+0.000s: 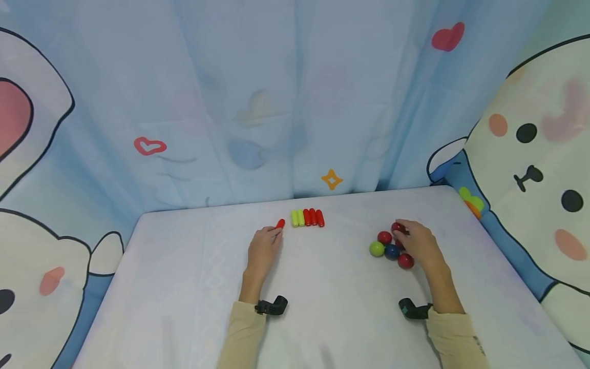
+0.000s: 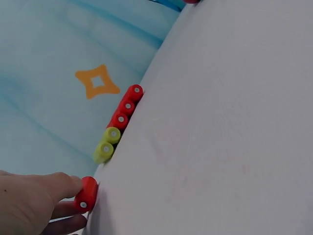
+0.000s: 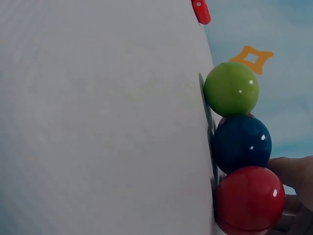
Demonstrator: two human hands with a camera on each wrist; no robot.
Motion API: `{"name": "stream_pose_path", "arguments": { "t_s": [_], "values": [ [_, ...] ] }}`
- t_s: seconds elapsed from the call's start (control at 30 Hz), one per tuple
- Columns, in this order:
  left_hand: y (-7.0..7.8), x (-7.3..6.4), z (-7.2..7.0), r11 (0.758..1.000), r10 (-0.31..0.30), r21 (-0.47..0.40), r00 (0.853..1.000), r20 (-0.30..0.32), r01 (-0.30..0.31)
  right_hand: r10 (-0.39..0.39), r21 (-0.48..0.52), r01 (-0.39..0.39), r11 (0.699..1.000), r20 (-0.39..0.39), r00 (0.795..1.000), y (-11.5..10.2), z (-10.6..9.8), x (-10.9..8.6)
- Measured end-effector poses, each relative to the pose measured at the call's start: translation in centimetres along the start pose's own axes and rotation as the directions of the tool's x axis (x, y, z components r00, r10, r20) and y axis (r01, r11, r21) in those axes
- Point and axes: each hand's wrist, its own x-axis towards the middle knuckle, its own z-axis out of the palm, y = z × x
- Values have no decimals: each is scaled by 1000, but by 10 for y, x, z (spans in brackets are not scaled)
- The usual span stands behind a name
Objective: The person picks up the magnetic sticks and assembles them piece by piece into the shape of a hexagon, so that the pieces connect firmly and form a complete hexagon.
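My left hand [image 1: 264,248] pinches a small red cylinder [image 1: 280,223] between thumb and fingers, just left of a row of similar pieces. Two yellow-green cylinders [image 1: 301,218] and three red cylinders [image 1: 313,217] lie side by side in that row. At the right, my right hand [image 1: 419,243] grips a shiny red ball [image 1: 397,226] at the back of a cluster. The cluster also has a green ball [image 3: 231,89], a dark blue ball [image 3: 243,144], a front red ball [image 3: 250,199] and another red ball [image 1: 384,237]. One more red ball is partly hidden by my right hand.
Everything lies on a white-covered table [image 1: 332,307]. Behind its far edge hangs a light blue curtain [image 1: 276,102] with printed hearts and cartoon animals. A dark wrist camera [image 1: 273,306] sits on the left wrist and another [image 1: 414,309] on the right.
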Motion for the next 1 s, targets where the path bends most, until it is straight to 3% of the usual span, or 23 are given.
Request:
{"name": "stream_pose_path", "arguments": {
  "t_s": [0.17, 0.3, 0.43, 0.67, 1.0],
  "values": [
    [-9, -3, -2, 998, 37, -48, 994, -101, -42, 21, -8, -22, 1000, -27, 999, 2, 5, 1],
    [-16, -4, -3, 994, 33, -96, 991, -133, -46, 29, -3, -30, 1000, -42, 999, 2, 8, 2],
    [-19, -4, -4, 993, 19, -110, 991, -131, -33, 36, 10, -36, 999, -52, 998, 3, 10, 2],
    [-21, -3, -4, 993, -51, -109, 994, -92, 41, 49, 33, -47, 998, -48, 998, 4, 11, 3],
    [-23, -3, -5, 983, -84, -171, 995, -55, 73, 98, 87, -95, 992, -29, 995, 12, 10, 6]
  ]
}}
